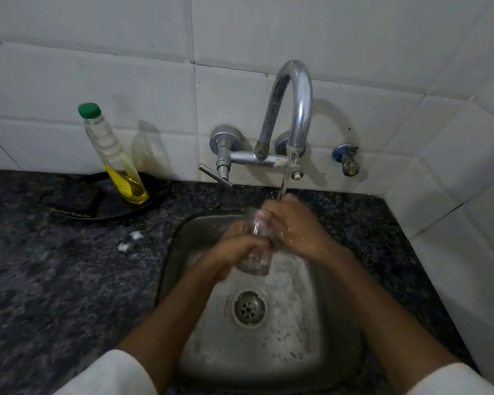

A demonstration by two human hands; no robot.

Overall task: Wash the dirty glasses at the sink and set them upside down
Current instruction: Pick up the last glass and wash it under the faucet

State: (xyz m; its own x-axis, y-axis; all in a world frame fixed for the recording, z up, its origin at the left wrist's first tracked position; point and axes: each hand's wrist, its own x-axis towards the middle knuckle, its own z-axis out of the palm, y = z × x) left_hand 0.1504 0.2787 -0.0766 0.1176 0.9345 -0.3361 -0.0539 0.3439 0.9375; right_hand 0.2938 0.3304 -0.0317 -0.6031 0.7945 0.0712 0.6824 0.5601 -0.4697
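A clear drinking glass [255,259] is held tilted over the steel sink [311,323], its mouth up toward the tap. My left hand [234,248] grips its lower body from the left. My right hand [294,223] is at the glass's mouth, and some of its fingers show through the glass wall, inside it. Water runs from the curved chrome tap [295,109] onto my right hand and the glass rim. No other glasses are in view.
A soap bottle [113,155] with a green cap and yellow liquid stands in a black dish [151,201] at the back left, next to a dark sponge [77,199]. Dark granite counter [54,280] surrounds the sink. Foam specks [130,240] lie left of the basin. Tiled walls close the back and right.
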